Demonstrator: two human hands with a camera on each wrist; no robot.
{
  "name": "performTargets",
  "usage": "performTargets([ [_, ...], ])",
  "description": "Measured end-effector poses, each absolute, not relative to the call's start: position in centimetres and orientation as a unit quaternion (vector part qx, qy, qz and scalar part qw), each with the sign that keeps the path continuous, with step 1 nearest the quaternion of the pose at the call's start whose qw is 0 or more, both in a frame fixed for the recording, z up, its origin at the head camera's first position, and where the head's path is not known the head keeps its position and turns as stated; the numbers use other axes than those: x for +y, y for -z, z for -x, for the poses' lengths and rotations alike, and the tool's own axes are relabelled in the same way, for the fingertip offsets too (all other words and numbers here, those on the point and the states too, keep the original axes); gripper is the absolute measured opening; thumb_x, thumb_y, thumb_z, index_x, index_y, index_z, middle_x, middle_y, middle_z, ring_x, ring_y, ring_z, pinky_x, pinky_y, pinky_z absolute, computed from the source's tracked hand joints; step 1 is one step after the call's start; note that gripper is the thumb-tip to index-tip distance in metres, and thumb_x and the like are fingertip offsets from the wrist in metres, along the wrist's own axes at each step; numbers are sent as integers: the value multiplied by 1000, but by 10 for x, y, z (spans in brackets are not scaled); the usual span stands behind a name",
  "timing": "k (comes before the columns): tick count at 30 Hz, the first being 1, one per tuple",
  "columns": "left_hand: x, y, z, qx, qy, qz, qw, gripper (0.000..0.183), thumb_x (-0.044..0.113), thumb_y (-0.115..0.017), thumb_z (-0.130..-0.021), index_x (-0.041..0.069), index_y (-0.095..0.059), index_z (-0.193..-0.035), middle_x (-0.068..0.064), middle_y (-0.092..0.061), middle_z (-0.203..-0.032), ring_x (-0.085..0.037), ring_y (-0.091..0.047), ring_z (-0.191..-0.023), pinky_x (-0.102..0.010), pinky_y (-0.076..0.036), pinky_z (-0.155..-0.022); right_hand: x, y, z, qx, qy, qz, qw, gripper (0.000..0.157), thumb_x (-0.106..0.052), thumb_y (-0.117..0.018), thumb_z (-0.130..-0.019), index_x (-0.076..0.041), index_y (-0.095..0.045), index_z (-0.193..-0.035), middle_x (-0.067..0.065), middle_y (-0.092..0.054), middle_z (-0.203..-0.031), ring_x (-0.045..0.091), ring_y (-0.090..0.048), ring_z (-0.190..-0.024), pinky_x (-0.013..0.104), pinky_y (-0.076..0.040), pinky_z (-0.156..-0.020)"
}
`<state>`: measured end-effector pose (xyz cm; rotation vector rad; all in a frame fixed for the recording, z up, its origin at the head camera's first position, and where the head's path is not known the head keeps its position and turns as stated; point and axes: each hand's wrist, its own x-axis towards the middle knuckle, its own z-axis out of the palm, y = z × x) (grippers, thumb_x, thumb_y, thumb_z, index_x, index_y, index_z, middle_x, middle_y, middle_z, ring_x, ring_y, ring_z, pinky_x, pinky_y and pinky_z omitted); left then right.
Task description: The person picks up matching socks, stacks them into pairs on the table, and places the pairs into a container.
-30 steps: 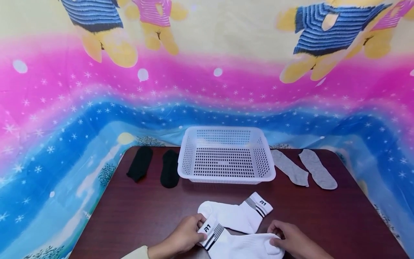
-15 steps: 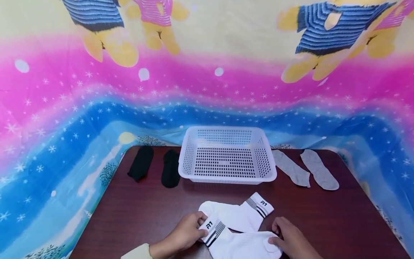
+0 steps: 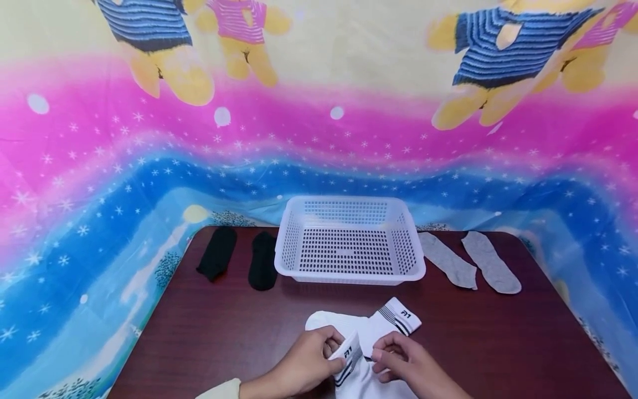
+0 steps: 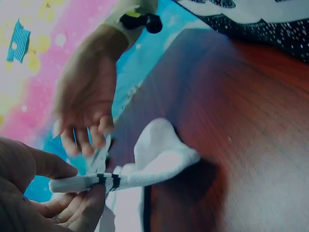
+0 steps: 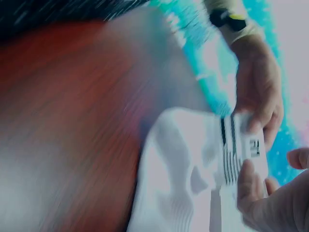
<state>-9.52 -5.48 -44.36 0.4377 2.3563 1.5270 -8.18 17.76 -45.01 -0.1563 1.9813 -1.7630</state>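
Note:
My left hand [image 3: 306,363] pinches the striped cuff of the nearer white sock [image 3: 369,385] between thumb and fingers. In the left wrist view that sock [image 4: 157,166] sticks out from the grip, its toe end hanging above the table. My right hand [image 3: 411,366] is close to the cuff with loosely bent fingers. Seen from the left wrist, the right hand [image 4: 89,96] stands apart from the sock, holding nothing. A second white sock [image 3: 366,327], with black stripes and lettering on its cuff, lies flat behind, partly covered by the left hand and the nearer sock.
A white perforated basket [image 3: 349,278] stands at the back of the dark red table [image 3: 209,332]. Two black socks, a left one [image 3: 217,252] and a right one [image 3: 262,260], lie left of it. Two grey socks [image 3: 490,263] lie to its right. A patterned cloth [image 3: 319,138] hangs behind.
My right hand has let go of the nearer sock's toe and moved left towards its cuff. The left hand has shifted right and raised the cuff more upright.

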Motion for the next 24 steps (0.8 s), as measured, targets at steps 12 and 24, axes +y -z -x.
performTargets([
  [12, -41, 439, 91, 792, -559, -159, 188, 28, 13, -82, -72, 11, -66, -94, 10, -60, -74, 1, -55, -64, -16, -48, -62, 157, 455, 84, 569, 749, -51, 336, 26, -27, -53, -98, -3, -49, -105, 5, -56, -95, 15, -64, -88, 33, -56, -85],
  [24, -33, 442, 88, 743, -609, -135, 244, 38, 5, -86, -66, 8, -66, -99, 4, -64, -79, -4, -63, -66, -17, -51, -62, 163, 461, 84, 586, 740, -50, 327, 8, -13, -49, -93, -6, -51, -89, 7, -58, -94, 16, -62, -88, 33, -56, -80],
])
